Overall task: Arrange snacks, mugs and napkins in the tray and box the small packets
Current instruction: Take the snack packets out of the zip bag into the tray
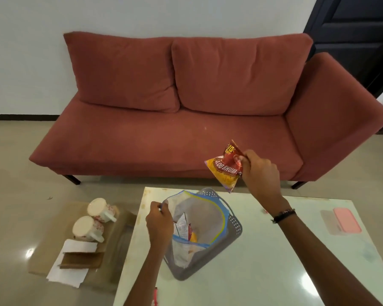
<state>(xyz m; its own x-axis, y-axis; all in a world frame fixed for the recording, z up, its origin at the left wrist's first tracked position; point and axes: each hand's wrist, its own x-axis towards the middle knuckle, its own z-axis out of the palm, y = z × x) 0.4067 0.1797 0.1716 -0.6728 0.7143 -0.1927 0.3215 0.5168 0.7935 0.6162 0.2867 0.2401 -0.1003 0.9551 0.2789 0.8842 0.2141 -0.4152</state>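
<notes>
My right hand (260, 173) holds a red and yellow snack packet (227, 168) by its top edge, up in the air just beyond the table's far edge. My left hand (159, 221) pinches the blue-rimmed mouth of a clear zip bag (199, 217) that stands open inside a grey perforated basket (234, 226). More small packets (185, 228) lie in the bag. On a brown tray (75, 257) at the left, two white mugs (97, 209) (85, 228) lie on their sides beside white napkins (69, 268) and a brown folded piece (82, 259).
The basket sits on a glossy white table (263, 272). A clear box with a pink lid (343, 220) rests at the table's right. A red sofa (175, 129) stands behind the table. A dark door (358, 36) is at the upper right.
</notes>
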